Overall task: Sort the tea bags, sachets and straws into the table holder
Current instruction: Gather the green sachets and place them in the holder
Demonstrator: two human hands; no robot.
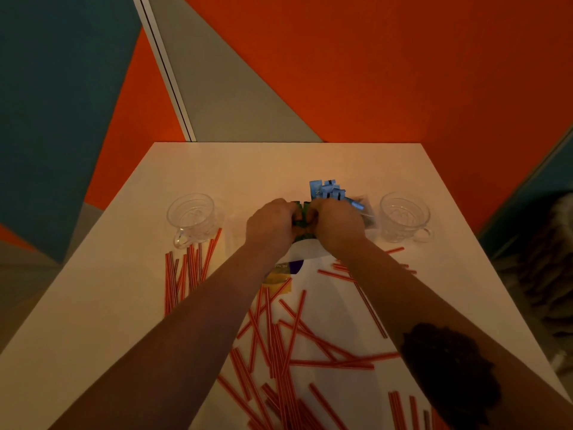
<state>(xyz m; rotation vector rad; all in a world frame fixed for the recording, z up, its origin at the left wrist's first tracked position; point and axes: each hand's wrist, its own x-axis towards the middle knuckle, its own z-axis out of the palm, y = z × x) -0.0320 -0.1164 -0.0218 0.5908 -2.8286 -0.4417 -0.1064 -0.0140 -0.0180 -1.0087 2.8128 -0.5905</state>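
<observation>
Both hands (pixel 305 220) grip green sachets (pixel 302 212); straws (pixel 279 336) scattered (white table (pixel 108 305)).

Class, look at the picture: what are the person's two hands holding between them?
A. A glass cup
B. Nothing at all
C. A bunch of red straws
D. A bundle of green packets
D: the left hand and right hand both grip the green packets between them.

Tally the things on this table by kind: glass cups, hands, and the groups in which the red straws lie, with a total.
Glass cups: 2, one at the left, one at the right
Hands: 2, left hand, right hand, both gripping green packets
Red straw groups: 2, a left bundle, a scattered pile
Total: 6
</observation>
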